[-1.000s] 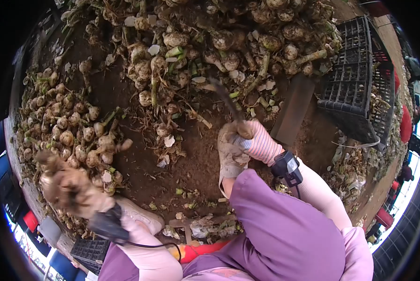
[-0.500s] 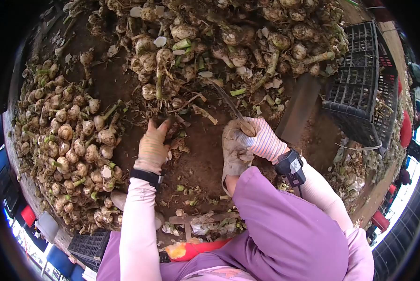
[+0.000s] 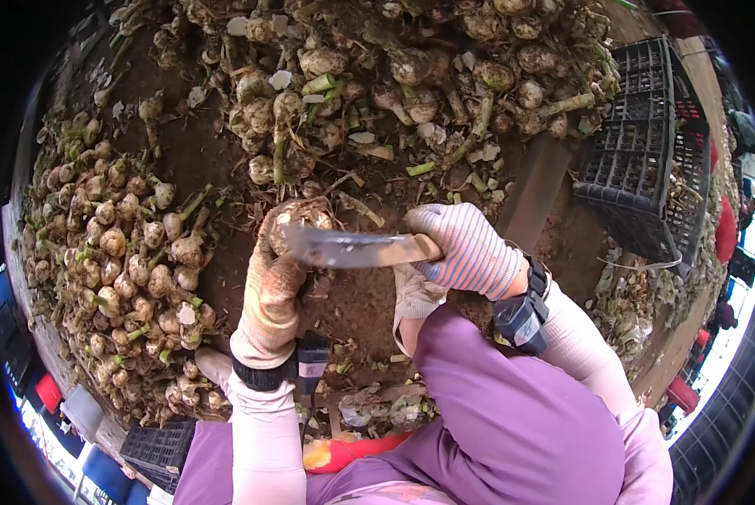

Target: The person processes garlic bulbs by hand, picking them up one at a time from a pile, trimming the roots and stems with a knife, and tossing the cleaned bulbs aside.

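Note:
My left hand (image 3: 270,282), in a soiled knit glove, is closed around a garlic bulb (image 3: 304,215) with its rooty face turned up. In my right hand (image 3: 470,248), in a striped glove, is the wooden handle of a curved knife (image 3: 327,249). Its blade, smeared by motion, points left and overlaps the lower edge of the bulb. Beyond both hands lies a heap of untrimmed garlic (image 3: 419,67) with stalks. To the left spreads a pile of garlic bulbs (image 3: 121,261) with short-cut stems.
A black plastic crate (image 3: 634,126) stands at the right, beside a flat metal strip (image 3: 541,185). Stem cuttings and papery skins are strewn over the brown ground (image 3: 356,307). Another dark crate (image 3: 154,446) sits at the lower left. My bent purple-trousered knee (image 3: 512,396) is below the right hand.
My left hand has picked up a garlic bulb and turned it upward. My right hand has swung the knife from pointing away to pointing left, against the bulb.

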A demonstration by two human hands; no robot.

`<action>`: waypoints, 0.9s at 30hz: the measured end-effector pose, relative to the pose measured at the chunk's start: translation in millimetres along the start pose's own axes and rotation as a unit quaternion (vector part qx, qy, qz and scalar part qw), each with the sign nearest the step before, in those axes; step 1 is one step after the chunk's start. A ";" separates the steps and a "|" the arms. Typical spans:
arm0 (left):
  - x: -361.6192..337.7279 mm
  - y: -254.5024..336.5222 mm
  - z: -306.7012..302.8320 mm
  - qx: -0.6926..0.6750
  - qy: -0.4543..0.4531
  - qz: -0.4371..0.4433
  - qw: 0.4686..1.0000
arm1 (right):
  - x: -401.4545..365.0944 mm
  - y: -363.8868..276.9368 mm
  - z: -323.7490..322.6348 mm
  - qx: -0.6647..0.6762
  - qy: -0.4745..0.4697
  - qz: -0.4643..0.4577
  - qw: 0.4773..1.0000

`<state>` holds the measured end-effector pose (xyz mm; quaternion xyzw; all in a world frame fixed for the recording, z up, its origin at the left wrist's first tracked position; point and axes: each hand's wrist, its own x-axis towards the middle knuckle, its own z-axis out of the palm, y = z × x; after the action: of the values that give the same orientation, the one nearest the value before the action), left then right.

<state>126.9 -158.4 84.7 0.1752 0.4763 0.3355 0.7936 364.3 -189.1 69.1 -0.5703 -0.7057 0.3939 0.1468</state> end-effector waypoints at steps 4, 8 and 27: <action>1.2 -20.5 -15.9 0.274 -0.066 0.085 0.956 | 4.6 -15.1 -7.9 -0.047 -0.003 -0.040 0.998; -1.9 -24.5 0.6 0.250 -0.053 0.079 0.964 | 6.7 -14.8 -7.8 -0.043 0.011 -0.077 0.996; -5.1 -2.9 53.2 -0.228 0.042 -0.082 0.969 | -17.1 27.8 11.7 0.297 0.096 0.206 0.927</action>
<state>172.8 -161.8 112.0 -0.0643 0.4329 0.3764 0.8166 381.0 -208.3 45.6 -0.6684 -0.4060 0.5507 0.2918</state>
